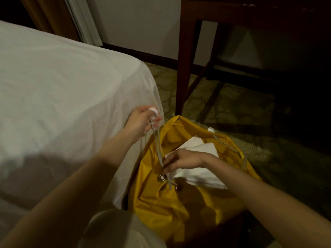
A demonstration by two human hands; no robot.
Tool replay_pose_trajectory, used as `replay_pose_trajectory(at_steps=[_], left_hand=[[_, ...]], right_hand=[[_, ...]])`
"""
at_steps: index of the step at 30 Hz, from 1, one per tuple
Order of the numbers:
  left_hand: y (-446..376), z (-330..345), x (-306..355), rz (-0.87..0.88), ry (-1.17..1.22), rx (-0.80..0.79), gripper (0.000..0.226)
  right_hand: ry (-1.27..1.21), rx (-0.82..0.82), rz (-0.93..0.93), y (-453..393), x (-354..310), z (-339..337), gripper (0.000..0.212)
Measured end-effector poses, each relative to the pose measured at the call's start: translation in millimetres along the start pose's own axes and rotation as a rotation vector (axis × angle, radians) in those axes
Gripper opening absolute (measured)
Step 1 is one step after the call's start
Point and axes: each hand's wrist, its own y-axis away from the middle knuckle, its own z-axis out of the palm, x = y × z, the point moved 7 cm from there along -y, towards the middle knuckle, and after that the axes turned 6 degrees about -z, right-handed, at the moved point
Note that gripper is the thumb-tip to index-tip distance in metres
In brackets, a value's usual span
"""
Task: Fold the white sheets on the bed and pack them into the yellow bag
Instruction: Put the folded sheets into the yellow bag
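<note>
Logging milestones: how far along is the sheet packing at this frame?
Done: folded white sheets already sit inside the open yellow bag on the floor beside the bed.
In hand: left hand grips the grey drawstring and its end piece; right hand pinches the cord near the eyelets.
Left: the bag mouth is not yet cinched.

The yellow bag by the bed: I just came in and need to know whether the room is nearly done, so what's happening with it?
A person is closing the yellow bag, which stands on the carpet beside the bed. Folded white sheets already sit inside, showing through the open mouth. The left hand pulls the grey drawstring up toward the bed, while the right hand pinches the cord near the metal eyelets. The mouth is not yet cinched.
</note>
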Motion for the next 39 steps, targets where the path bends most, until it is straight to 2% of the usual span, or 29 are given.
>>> replay_pose_trajectory(at_steps=[3, 5, 7, 10, 11, 14, 16, 19, 21, 23, 26, 29, 31, 34, 37, 39], left_hand=[[-14, -8, -39, -0.140, -0.417, 0.080, 0.028], [-22, -9, -50, -0.147, -0.719, 0.117, 0.035], [-29, -2, -50, -0.074, -0.828, 0.140, 0.048], [-47, 18, -44, 0.094, -0.987, 0.143, 0.037], [-55, 26, -44, 0.136, -1.041, 0.124, 0.039], [-75, 41, -51, 0.178, -1.124, 0.045, 0.051], [-79, 51, -61, 0.154, -1.066, -0.085, 0.046], [-65, 67, -97, 0.021, -1.021, -0.420, 0.039], [-48, 78, -128, -0.082, -1.143, -0.658, 0.039], [-39, 85, -151, -0.141, -1.200, -0.789, 0.036], [-33, 87, -171, -0.205, -1.214, -0.860, 0.030], [-27, 84, -183, -0.276, -1.083, -0.868, 0.024], [-29, 81, -181, -0.300, -0.901, -0.781, 0.023], [-40, 70, -172, -0.328, -0.612, -0.607, 0.014], [-46, 59, -158, -0.352, -0.413, -0.411, 0.017], [-44, 56, -145, -0.362, -0.298, -0.332, 0.019]], right_hand=[[-0.048, 0.135, 0.101, 8, 25, -35, 0.023], [0.004, 0.236, 0.152, 10, 49, -62, 0.022], [0.076, 0.311, 0.207, 13, 70, -82, 0.019], [0.237, 0.424, 0.335, 21, 104, -109, 0.018], [0.257, 0.474, 0.374, 24, 115, -118, 0.020], [0.162, 0.629, 0.436, 29, 142, -136, 0.021], [0.111, 0.743, 0.450, 29, 157, -147, 0.025], [0.121, 0.871, 0.425, 22, 172, -162, 0.032], [0.075, 0.845, 0.418, 12, 183, -161, 0.036], [0.018, 0.774, 0.446, -1, 197, -155, 0.040], [0.025, 0.681, 0.475, -15, 213, -147, 0.046], [0.210, 0.604, 0.558, -18, 227, -142, 0.035], [0.324, 0.665, 0.628, -13, 229, -140, 0.029], [0.271, 0.764, 0.633, -6, 220, -133, 0.018], [0.187, 0.666, 0.456, -11, 185, -126, 0.027], [0.092, 0.597, 0.316, -9, 148, -125, 0.025]])
